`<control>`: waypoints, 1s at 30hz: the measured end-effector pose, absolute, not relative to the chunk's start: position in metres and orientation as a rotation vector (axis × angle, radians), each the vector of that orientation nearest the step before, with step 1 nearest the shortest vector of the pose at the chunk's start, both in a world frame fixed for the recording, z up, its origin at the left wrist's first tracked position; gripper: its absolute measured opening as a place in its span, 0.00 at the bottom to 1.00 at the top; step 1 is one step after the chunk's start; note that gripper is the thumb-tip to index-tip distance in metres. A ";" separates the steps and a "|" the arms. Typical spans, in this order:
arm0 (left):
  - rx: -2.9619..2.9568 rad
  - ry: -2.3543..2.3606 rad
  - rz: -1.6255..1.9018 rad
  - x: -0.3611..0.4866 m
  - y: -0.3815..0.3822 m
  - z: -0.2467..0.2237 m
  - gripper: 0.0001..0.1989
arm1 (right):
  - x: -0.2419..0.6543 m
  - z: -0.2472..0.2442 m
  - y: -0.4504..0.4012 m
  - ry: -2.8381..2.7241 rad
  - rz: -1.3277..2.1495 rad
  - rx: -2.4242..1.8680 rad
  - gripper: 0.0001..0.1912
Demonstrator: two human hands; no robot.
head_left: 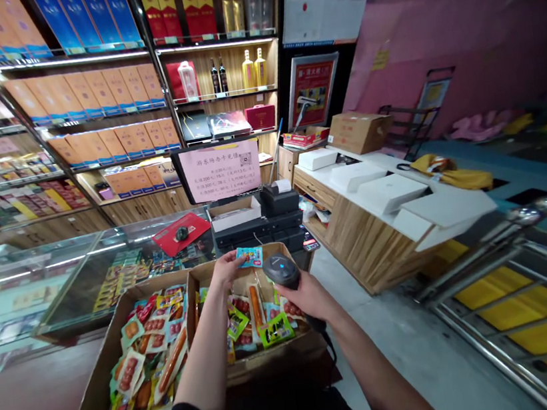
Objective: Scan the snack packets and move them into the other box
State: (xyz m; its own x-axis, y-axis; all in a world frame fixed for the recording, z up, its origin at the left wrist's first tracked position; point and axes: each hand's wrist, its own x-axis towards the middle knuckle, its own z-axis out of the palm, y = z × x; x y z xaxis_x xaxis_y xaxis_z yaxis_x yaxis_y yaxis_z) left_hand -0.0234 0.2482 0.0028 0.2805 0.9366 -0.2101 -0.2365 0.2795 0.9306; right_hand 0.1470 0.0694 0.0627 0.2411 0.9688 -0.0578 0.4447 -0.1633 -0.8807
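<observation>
Left hand [225,275]: thumb and fingers closed on the near left edge of a small blue packet [251,258], pinching it.
Blue packet: held above the far side of the right box [279,363]; long axis roughly left to right, printed face up toward the wearer, free end pointing right toward the scanner [281,270]. Its print is too small to read.
Right hand [312,296]: wrapped around the scanner's handle, gripping it.
Scanner: just right of the packet; its long axis slants from the head, far and left, to the handle, near and right. The head points away from the wearer; its front seems angled toward the packet, though that side is hidden. A small blue light shows on top.
Right box: under both hands, holding wrapped snacks, among them a green packet [276,329] and a long sausage [256,308] lying lengthwise away from the wearer.
Left box [99,372]: beside the right box, full of mixed snack packets [130,372].
Beyond the boxes: a screen covered by a pink sheet [221,171], a receipt printer [279,199] and a red folder [195,226] on the glass counter [73,311].
</observation>
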 end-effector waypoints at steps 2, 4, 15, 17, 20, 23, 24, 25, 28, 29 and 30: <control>0.901 0.916 0.931 -0.025 0.246 0.004 0.22 | 0.147 0.065 0.069 -1.316 0.837 -1.721 0.15; 0.900 0.875 0.915 -0.025 0.244 0.005 0.23 | 0.147 0.066 0.069 -1.308 0.846 -1.726 0.17; 0.881 0.976 0.974 -0.046 0.245 0.008 0.20 | 0.144 0.063 0.071 -1.288 0.973 -1.709 0.16; 0.857 1.005 1.042 -0.071 0.246 0.008 0.20 | 0.144 0.059 0.075 -1.328 0.988 -1.697 0.17; 0.821 1.051 1.186 -0.124 0.242 0.011 0.21 | 0.144 0.054 0.082 -1.382 1.001 -1.722 0.18; 0.759 1.145 1.371 -0.183 0.228 0.020 0.22 | 0.143 0.052 0.089 -1.405 1.037 -1.719 0.19; 0.730 1.175 1.427 -0.202 0.221 0.024 0.22 | 0.142 0.052 0.092 -1.406 1.063 -1.716 0.20; 0.696 1.200 1.480 -0.218 0.214 0.027 0.23 | 0.142 0.052 0.094 -1.407 1.079 -1.720 0.20; 0.601 1.236 1.615 -0.253 0.192 0.035 0.23 | 0.141 0.052 0.099 -1.427 1.122 -1.751 0.21; 0.578 1.247 1.638 -0.258 0.187 0.037 0.23 | 0.141 0.052 0.100 -1.437 1.124 -1.754 0.21; 0.567 1.261 1.644 -0.261 0.183 0.037 0.23 | 0.141 0.051 0.100 -1.451 1.118 -1.750 0.21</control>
